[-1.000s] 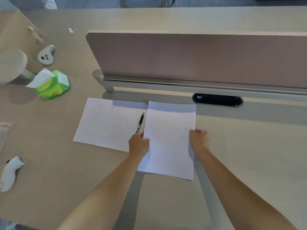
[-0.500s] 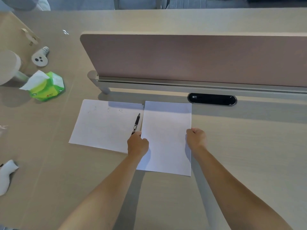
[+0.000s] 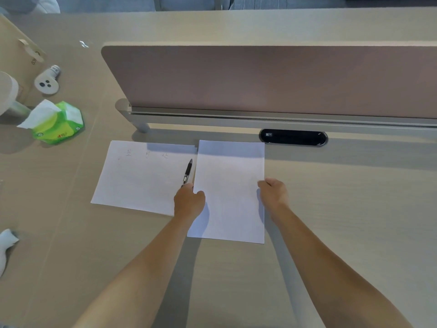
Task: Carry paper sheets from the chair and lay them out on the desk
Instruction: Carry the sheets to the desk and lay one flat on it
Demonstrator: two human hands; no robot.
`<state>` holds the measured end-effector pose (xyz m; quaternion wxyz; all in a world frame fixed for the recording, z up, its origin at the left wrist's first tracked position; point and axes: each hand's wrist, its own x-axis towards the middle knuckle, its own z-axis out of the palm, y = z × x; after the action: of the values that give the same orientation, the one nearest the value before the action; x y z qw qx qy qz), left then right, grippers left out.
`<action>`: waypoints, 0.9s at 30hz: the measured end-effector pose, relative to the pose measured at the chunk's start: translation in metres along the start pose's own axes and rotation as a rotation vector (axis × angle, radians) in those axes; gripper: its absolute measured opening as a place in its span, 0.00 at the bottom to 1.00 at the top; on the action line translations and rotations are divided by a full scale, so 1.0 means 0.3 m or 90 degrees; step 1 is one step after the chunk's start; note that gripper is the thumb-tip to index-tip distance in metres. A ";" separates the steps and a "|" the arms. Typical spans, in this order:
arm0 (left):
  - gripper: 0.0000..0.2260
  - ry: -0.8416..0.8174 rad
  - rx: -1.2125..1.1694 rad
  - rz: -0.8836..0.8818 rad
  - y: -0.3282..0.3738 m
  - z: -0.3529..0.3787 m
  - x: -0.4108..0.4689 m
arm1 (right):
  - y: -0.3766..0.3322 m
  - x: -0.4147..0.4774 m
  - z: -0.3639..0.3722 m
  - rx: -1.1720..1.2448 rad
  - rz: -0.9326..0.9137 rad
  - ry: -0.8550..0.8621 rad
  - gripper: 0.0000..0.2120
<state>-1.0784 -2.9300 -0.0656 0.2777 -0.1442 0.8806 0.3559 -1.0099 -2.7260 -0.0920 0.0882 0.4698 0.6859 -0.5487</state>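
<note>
Both hands hold a blank sheet on the desk, just in front of the divider and towards its left end. The left hand pinches the sheet's left edge, thumb on top and the other fingers curled out of sight below. The right hand grips the right edge with its fingers curled. Whether its fingertips go under the paper cannot be told. Compared with a second ago, the sheet has turned a little and now looks squarer to the divider, with its far edge nearly parallel to the divider's base. It looks nearly down, though a shadow along its left side suggests that edge is not quite flat. A written sheet lies in front of the divider's left end with a pen on its right part. The blank sheet's left edge runs just beside the pen and seems to overlap the written sheet slightly. So this sheet looks almost placed, and what probably remains is to let go without dragging it or nudging the pen. The chair and any remaining sheets are out of view, so how many are left cannot be judged. A green tissue pack sits well to the left of the divider.
</note>
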 end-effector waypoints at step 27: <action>0.08 -0.217 0.121 0.295 0.093 -0.048 -0.331 | 0.056 -0.427 -0.458 -0.267 -0.156 0.033 0.08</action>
<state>-1.0167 -2.9149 0.0171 0.3455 0.1489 0.8600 0.3448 -0.8737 -2.6821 0.0308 0.0990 0.3684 0.8387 -0.3887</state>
